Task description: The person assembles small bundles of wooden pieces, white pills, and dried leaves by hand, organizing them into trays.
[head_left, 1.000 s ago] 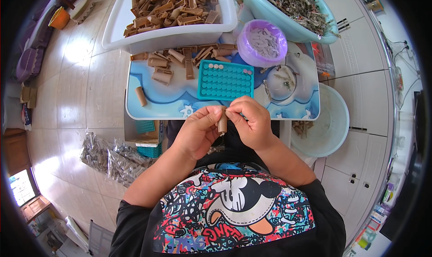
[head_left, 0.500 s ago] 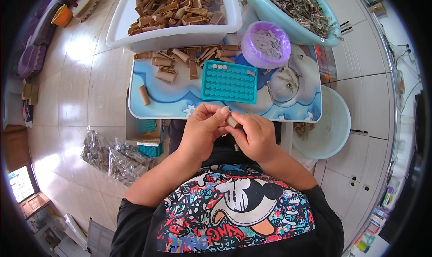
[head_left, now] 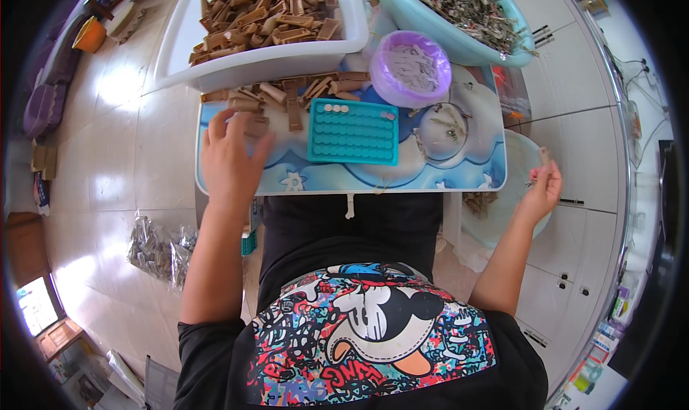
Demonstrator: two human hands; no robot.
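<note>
My left hand hangs over the left part of the small table, fingers and thumb apart, with nothing gripped. Just by its fingertips lies a brown trough-shaped plastic piece, beside several more like it along the back of the table. Off the table's right edge, my right hand is raised over a pale basin, pinching a small brown plastic piece that sticks up from the fingers. A teal tray of round cells lies mid-table between my hands, with a few small pale discs in its far row.
A white tub heaped with brown pieces stands at the back. Beside it are a purple-rimmed bowl of grey pieces and a light blue basin of thin scraps. Clear bags lie on the floor at left; white cabinets line the right.
My hands have parted from in front of the tray. The left went out to the brown pieces and opened; the right swung right over the pale basin with a brown piece.
</note>
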